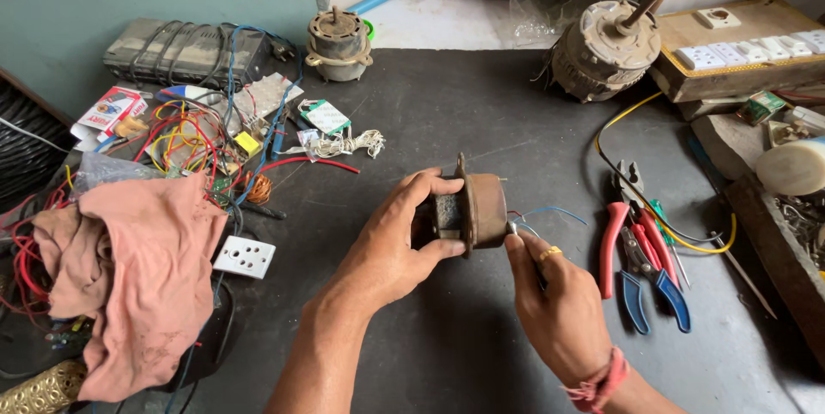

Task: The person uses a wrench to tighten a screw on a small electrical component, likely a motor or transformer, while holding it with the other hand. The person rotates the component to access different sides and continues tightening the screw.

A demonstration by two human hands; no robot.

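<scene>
Both forearms were bare, with no sleeves reaching into view. The right hand (557, 302) wore a yellow metal ring on one finger, its band catching a small highlight, and a thick wrap of frayed reddish-pink thread (600, 382) circled that wrist, with loose strand ends hanging at its underside. The left hand (391, 242) carried no ring, band or thread.

This is an electrical repair workshop. A dark, worn workbench (447, 122) carries old fan motors (339, 44) at the far edge, tangled coloured wires (185, 134) on the left, pliers (632, 238) on the right, and a wooden board of switches and sockets (739, 49) far right.
</scene>
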